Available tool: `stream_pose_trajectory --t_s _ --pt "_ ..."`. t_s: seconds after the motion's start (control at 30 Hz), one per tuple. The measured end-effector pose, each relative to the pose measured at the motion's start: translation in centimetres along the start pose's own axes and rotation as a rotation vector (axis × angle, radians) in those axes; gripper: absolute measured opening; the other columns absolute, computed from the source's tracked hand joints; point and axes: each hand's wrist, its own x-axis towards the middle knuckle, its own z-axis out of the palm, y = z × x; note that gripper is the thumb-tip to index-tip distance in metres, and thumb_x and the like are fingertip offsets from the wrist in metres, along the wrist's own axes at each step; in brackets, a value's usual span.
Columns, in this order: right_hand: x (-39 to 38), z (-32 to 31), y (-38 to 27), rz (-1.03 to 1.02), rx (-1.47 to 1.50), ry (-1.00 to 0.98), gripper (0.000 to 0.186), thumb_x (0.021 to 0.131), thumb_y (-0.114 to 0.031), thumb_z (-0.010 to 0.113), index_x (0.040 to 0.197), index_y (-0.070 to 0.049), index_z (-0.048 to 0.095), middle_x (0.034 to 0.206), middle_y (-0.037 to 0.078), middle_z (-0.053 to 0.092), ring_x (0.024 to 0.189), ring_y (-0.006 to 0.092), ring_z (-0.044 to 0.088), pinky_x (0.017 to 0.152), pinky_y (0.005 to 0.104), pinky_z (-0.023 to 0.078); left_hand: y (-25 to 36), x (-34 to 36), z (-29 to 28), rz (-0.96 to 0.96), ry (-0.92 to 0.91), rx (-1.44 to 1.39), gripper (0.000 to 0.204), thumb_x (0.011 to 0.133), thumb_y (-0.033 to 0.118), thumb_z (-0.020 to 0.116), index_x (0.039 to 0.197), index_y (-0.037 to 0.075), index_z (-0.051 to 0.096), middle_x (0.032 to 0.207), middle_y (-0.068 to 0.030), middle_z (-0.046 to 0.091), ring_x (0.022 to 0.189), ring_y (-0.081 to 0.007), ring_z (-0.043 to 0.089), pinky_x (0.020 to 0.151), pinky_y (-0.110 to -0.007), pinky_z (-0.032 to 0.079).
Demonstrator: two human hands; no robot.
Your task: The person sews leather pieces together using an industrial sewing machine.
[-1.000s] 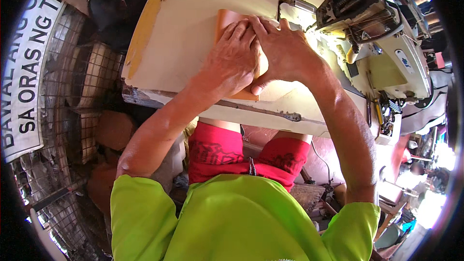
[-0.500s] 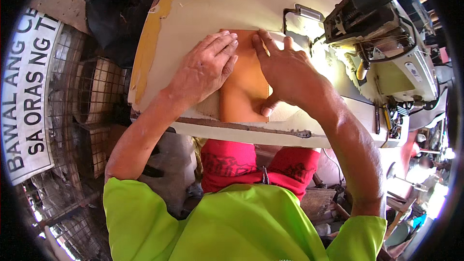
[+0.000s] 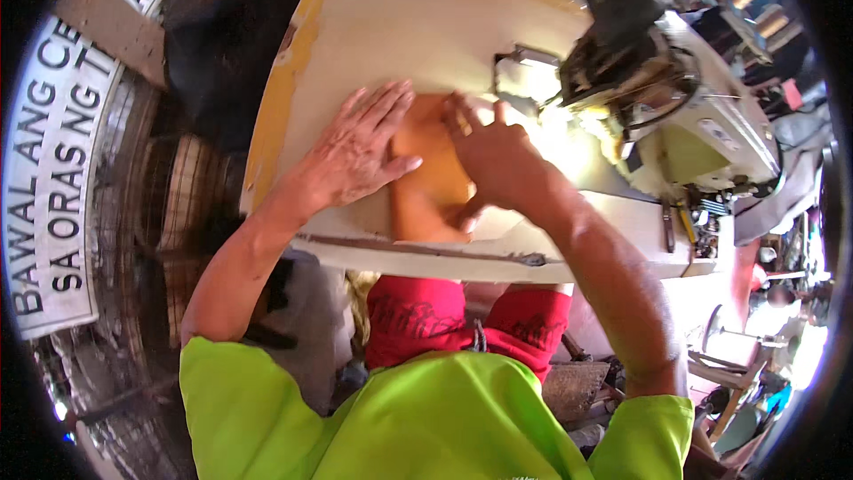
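A flat tan-orange piece [image 3: 428,169], leather-like and roughly rectangular, lies on the pale tabletop [image 3: 400,27] near its front edge. My left hand [image 3: 360,149] rests along the piece's left edge, fingers stretched out and thumb pointing across onto it. Over the right edge spreads my right hand [image 3: 502,158], with fingertips near the far corner and thumb near the front. It hides part of that edge. Neither hand grips anything; both are open.
To the right of my right hand stands a sewing machine [image 3: 702,138] with a bright light around its needle area. Small tools [image 3: 680,222] lie at the table's right end. Wire-mesh shelving [image 3: 182,187] and a lettered white sign [image 3: 58,178] are at the left.
The view has shifted, so the table appears lower and further left. My left thumb has spread away from its fingers, and that hand sits slightly further off the piece.
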Motion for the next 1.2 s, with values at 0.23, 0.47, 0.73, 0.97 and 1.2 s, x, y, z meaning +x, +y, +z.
stream_pose_trajectory --t_s 0.23,0.47,0.73,0.97,1.2 --pt "0.0 0.4 -0.2 -0.004 -0.023 0.014 0.140 0.042 -0.043 0.094 0.145 0.013 0.017 0.151 0.030 0.024 0.126 0.0564 0.040 0.090 0.0515 0.052 0.2 -0.5 -2.1 0.052 -0.105 0.119 0.100 0.087 0.073 0.036 0.150 -0.004 0.019 0.157 -0.0200 0.019 0.147 -0.0307 0.017 0.119 -0.051 0.008" --pt "0.5 0.0 0.1 0.016 0.025 0.062 0.133 0.044 -0.036 0.094 0.144 0.014 0.021 0.151 0.030 0.026 0.125 0.0578 0.040 0.090 0.0523 0.052 -1.5 0.0 -1.9 0.065 -0.150 0.131 0.107 0.084 0.078 0.032 0.151 -0.003 0.012 0.159 -0.0177 0.012 0.148 -0.0320 0.009 0.118 -0.055 0.000" --pt "1.9 0.5 0.6 0.047 0.001 0.054 0.115 0.059 -0.031 0.088 0.144 0.014 0.024 0.150 0.027 0.030 0.125 0.0544 0.043 0.091 0.0507 0.051 -1.0 1.7 -3.9 0.081 -0.323 0.131 0.141 0.061 0.094 0.045 0.149 -0.008 0.005 0.158 -0.0260 0.005 0.147 -0.0416 0.001 0.118 -0.056 -0.001" --pt "1.0 -0.1 0.5 -0.041 -0.228 0.113 0.110 0.058 -0.050 0.084 0.135 0.016 0.040 0.141 0.027 0.044 0.118 0.0493 0.052 0.090 0.0421 0.052 -0.6 2.7 -3.8 0.067 -0.628 0.315 0.156 0.052 0.097 0.049 0.144 -0.018 -0.002 0.155 -0.0325 -0.002 0.145 -0.0449 -0.001 0.117 -0.057 0.000" --pt "1.5 -1.7 -0.1 0.086 0.059 -0.124 0.142 0.041 -0.037 0.095 0.149 0.006 0.014 0.155 0.024 0.022 0.130 0.0590 0.033 0.102 0.0621 0.040 -0.2 2.3 -4.3 0.114 -0.480 0.276 0.158 0.047 0.095 0.054 0.143 -0.020 0.003 0.154 -0.0353 0.003 0.145 -0.0451 0.002 0.118 -0.055 0.003"
